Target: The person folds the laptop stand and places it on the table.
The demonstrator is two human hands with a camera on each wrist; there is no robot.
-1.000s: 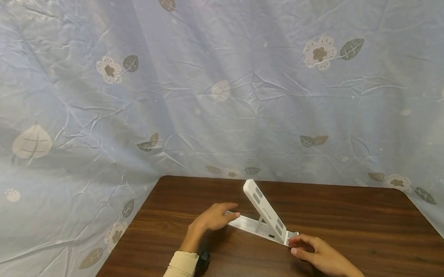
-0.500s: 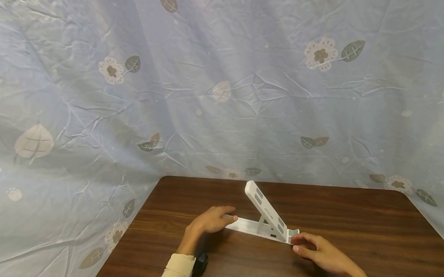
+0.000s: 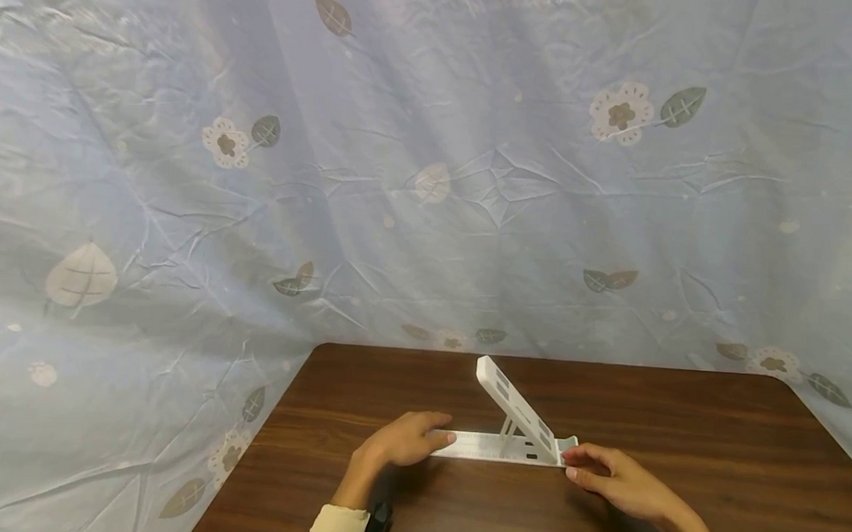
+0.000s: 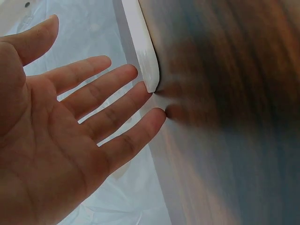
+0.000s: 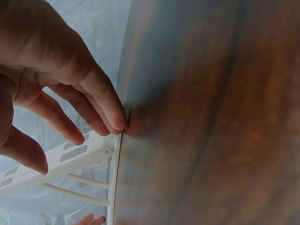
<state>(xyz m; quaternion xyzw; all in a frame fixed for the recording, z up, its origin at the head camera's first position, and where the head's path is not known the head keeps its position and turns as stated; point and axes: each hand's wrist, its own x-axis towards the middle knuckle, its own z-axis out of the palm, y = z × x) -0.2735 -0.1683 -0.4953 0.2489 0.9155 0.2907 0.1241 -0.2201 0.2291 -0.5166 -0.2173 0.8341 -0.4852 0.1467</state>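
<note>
A white folding stand is propped up on the wooden table, its slanted arm with grey pads raised on thin struts above a long flat base. At the base's left end lies my left hand; in the left wrist view its fingers are extended, their tips right at the rounded white end. My right hand touches the base's right end near the small upturned lip. In the right wrist view its fingertips meet the table beside the stand's end, and the thumb stays apart from them.
The brown wooden table has rounded far corners. Behind it and along the left hangs a pale blue curtain printed with leaves and flowers. A black wrist strap sits at the left cuff.
The stand has turned so its base lies nearly parallel to the table's far edge, its left end having come closer. Both hands moved with it, and the head view has tilted slightly upward.
</note>
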